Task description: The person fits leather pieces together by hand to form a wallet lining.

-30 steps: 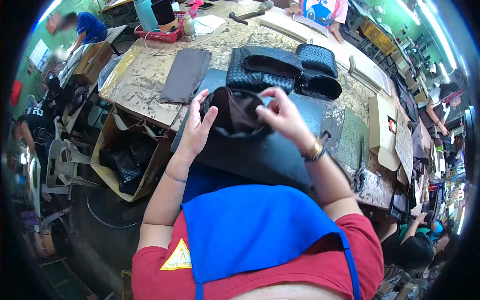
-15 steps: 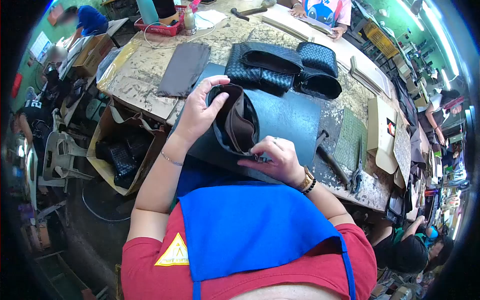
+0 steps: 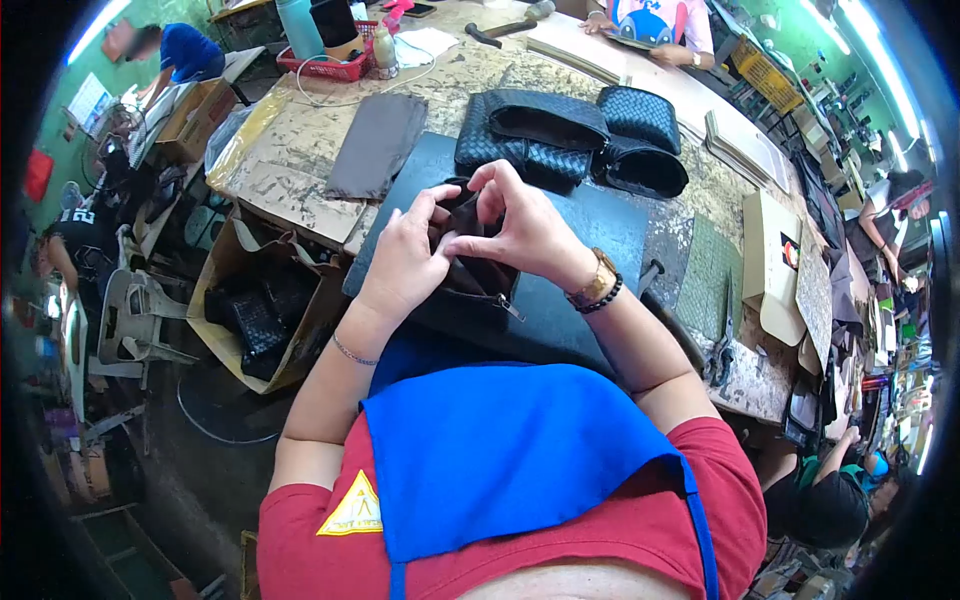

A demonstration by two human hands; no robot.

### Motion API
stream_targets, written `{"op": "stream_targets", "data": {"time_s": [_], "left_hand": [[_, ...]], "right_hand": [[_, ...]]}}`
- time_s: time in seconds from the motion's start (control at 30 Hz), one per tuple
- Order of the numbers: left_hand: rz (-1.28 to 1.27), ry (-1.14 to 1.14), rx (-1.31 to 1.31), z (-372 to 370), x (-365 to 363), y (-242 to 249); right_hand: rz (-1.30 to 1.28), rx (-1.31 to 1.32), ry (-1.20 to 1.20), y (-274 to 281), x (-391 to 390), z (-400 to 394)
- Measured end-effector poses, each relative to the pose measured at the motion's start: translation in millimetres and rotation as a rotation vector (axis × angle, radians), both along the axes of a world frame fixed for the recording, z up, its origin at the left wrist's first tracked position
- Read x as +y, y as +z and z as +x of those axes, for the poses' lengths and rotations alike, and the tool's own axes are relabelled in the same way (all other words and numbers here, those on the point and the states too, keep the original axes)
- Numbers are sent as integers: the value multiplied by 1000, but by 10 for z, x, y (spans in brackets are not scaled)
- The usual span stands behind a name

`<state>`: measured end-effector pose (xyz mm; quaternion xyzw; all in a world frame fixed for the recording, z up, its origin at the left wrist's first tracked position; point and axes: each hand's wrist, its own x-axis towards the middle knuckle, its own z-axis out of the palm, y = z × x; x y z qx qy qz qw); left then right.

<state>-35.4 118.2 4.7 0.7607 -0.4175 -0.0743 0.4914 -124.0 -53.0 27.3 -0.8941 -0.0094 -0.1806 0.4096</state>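
Observation:
A dark pouch (image 3: 482, 278) with a brown lining stands mouth-up on a black board (image 3: 612, 235). My left hand (image 3: 408, 256) grips the left side of its mouth, thumb pointing inward. My right hand (image 3: 528, 228) pinches the lining at the far side of the mouth, its thumb meeting the left thumb. A metal zipper pull (image 3: 510, 306) hangs at the pouch's near right end. The hands cover much of the opening, so the fingertips are partly hidden. Behind the board's far edge lie several black woven pouches (image 3: 548, 118).
A brown flat sheet (image 3: 378, 146) lies left of the board. To the right are a hammer (image 3: 672, 325), scissors (image 3: 722, 352), a green textured sheet (image 3: 708, 275) and an opened carton (image 3: 768, 262). A box of black woven goods (image 3: 262, 318) stands below left. Another person (image 3: 655, 28) sits across the table.
My right hand has left the zipper end and moved up and left to the far rim, beside my left hand. My left hand has shifted slightly down, its thumb now inward.

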Motion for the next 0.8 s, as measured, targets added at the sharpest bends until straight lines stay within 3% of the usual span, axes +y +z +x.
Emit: {"op": "stream_targets", "data": {"time_s": [0.07, 0.1, 0.2, 0.33, 0.43, 0.53, 0.63, 0.73, 0.8], "left_hand": [[-75, -12, 185, 18, 41, -19], [-121, -19, 179, 29, 67, -40], [0, 12, 199, 60, 151, 13], [127, 5, 122, 42, 165, 100], [73, 49, -12, 17, 97, 32], [141, 96, 65, 23, 76, 15], [16, 85, -218, 31, 97, -87], [-60, 62, -303, 24, 103, -134], [-28, 38, -216, 3, 118, -90]], "right_hand": [[112, 104, 67, -90, -65, 41], [68, 28, 90, -166, -84, 52], [120, -11, 72, -252, -149, 28], [154, 90, 77, -228, -257, 4], [150, 110, 20, -150, -175, -8], [175, 130, -46, -150, -147, 43], [110, 215, -80, -200, -224, 93], [25, -15, -7, -336, -262, 109], [-51, -78, 12, -339, -263, 107]]}}
